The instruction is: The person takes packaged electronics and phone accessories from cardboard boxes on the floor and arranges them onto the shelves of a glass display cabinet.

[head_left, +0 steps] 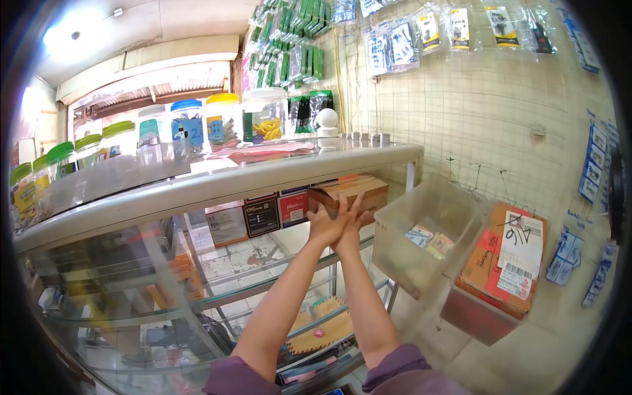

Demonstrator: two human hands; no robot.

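Observation:
A brown cardboard box (pixel 370 192) sits in the upper part of the glass display case, at the right end of a row of boxes. My left hand (pixel 325 226) rests against its front left corner, fingers spread. Close beside it and partly overlapping, my right hand (pixel 350 225) lies on the front of the same box, its fingers stretched out and apart. To the left are a red box (pixel 293 208), a black box (pixel 262 217) and a white box (pixel 226 224).
Lidded jars (pixel 187 125) line the metal-edged counter top (pixel 263 164). A translucent plastic bin (pixel 421 217) stands right of the case, beside a labelled carton (pixel 484 263) resting on another bin. Packets (pixel 395 49) hang from the wall grid. Lower glass shelves hold an envelope (pixel 322 329).

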